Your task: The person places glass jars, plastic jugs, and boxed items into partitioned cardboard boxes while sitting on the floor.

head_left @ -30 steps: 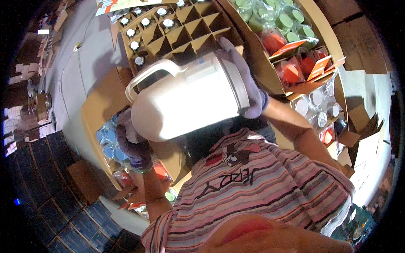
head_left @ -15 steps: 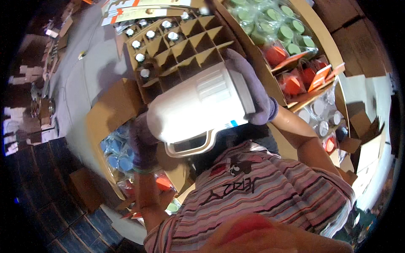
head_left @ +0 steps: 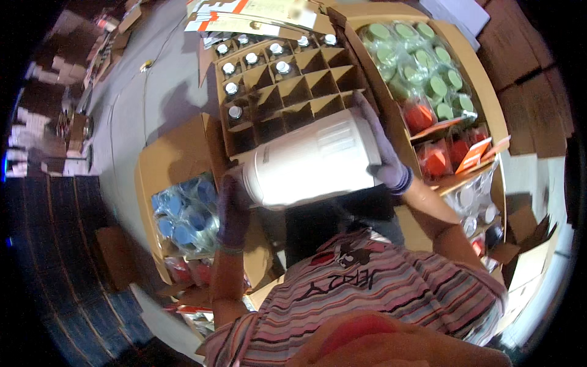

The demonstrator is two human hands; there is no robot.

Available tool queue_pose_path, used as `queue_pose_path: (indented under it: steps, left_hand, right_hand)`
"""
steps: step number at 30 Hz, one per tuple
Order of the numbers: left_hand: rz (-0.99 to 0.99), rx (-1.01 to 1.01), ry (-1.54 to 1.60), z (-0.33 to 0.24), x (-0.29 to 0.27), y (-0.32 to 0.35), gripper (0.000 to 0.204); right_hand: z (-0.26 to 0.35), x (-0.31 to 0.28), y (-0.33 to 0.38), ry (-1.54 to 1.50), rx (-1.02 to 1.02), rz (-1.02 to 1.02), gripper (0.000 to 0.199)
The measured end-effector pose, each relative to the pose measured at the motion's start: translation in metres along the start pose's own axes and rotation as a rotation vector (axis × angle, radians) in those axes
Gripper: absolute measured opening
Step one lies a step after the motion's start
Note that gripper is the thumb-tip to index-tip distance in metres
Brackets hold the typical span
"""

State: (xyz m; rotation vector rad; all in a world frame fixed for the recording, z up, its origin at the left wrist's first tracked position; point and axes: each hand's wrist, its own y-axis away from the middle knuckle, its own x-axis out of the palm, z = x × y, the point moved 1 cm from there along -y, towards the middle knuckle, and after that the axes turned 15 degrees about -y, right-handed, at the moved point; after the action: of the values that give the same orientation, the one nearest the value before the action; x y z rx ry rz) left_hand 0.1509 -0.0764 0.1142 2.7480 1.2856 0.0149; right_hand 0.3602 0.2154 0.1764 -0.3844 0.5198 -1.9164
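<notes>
wearing striped shirt [head_left: 367, 287], nearest of all. gripping white jug [head_left: 315, 162] on its side, lengthwise left to right, tilted slightly up toward right, btwn both hands; seen over near edge of divided ctn [head_left: 298, 92], can't tell how high above. w/ left hand [head_left: 232, 205], gloved dark purplish: cupped & pressed on narrower left end of jug; can't make out each finger, too dark. w/ right hand [head_left: 386, 160], gloved purplish too: fanned over right end of jug, fingers along far side, thumb toward near side, clasping.

to left: see open left ctn [head_left: 174, 147]. toward its near edge, note red wrapped items [head_left: 195, 269]; farther in, blue-lidded items [head_left: 177, 225] bunched in clear wrap.

to right: note clear-lidded items [head_left: 468, 197], wrapped, just beyond near edge of long right ctn [head_left: 491, 92]. inside that ctn, nr near end: red pieces [head_left: 434, 160] in clear bags, w/ orange cards [head_left: 474, 154] leaning by right edge. from there to far edge: green-lidded items [head_left: 437, 85], packed tight in clear wrap.

past jug, in divided ctn: see white-capped bottles [head_left: 282, 68] upright in cells, mostly along far & left edges. across its far edge: leaflets [head_left: 263, 27], fanned, overlapping.

farther off: grey floor [head_left: 122, 116] w/ small yellowish thing [head_left: 145, 65]; brown ctns [head_left: 526, 116] stacked beyond right edge of right ctn.
</notes>
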Motion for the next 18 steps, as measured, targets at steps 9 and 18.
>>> queue_pose_path:
  steps: [9,18]
  left_hand:
    - [-0.088,0.675,-0.640,-0.116,0.039,0.005,0.058]
    - [-0.245,0.302,-0.080,-0.068,0.047,0.041,0.060]
  right_hand:
    - [-0.045,0.008,0.040,-0.836,0.220,-0.444,0.079]
    - [-0.011,0.002,0.018,-0.861,0.501,-0.372,0.062]
